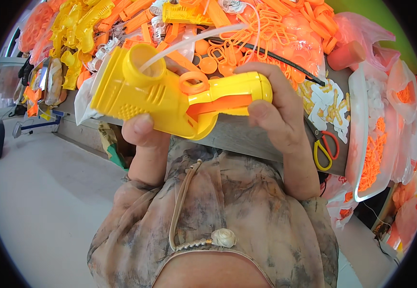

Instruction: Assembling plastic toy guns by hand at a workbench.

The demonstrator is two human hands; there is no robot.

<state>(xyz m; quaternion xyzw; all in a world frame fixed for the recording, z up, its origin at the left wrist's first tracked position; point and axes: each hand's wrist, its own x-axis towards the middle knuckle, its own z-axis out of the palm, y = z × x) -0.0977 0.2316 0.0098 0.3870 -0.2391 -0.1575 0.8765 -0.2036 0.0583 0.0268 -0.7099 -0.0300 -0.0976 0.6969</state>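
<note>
Between my hands is a yellow plastic toy gun [163,103], held tilted above the table's near edge. My left hand [140,130] grips its wide ribbed end from below; the thumb shows and most of the fingers are hidden behind it. At the rounded handle end, my right hand [285,113] is closed with its thumb in front and fingers behind. An orange ring-shaped part [194,82] sits at the gun's middle, and orange shows in the handle's slot. A clear flexible tube [196,42] runs out of the round yellow opening toward the upper right.
Orange and yellow plastic parts [76,29] cover the table. To the right lie scissors [327,151] with red and yellow handles, white pieces [331,103] and a black rod [285,60]. A clear bin [357,158] holds small orange parts; pink bags [362,29] stand behind it.
</note>
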